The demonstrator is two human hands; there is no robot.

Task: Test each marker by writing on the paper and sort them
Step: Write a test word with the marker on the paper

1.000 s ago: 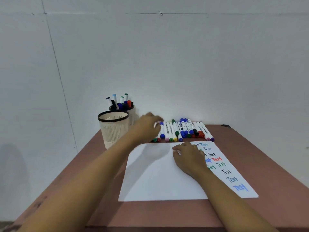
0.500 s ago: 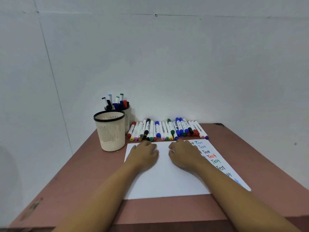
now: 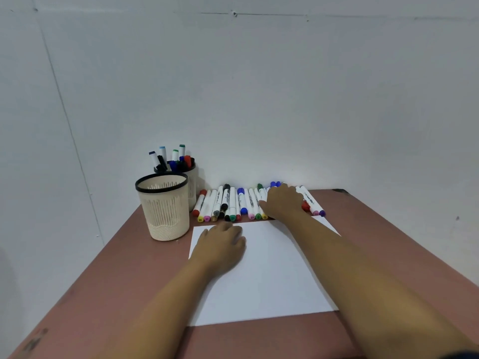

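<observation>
So left hand (image 3: 220,244) just lies loose, palm down, on the top left corner of the paper (image 3: 272,275). Right hand (image 3: 283,202) is up on the row of markers (image 3: 228,203) by the table's (image 3: 116,281) far edge, fingers draped over them, can't tell if it's pinching one. Left of the row stands a cup (image 3: 164,211), and the back cup (image 3: 193,185) just behind it holds more markers.

Reddish-brown desk (image 3: 116,281) against a white wall (image 3: 259,99), dark mark (image 3: 339,190) at its far right corner.
</observation>
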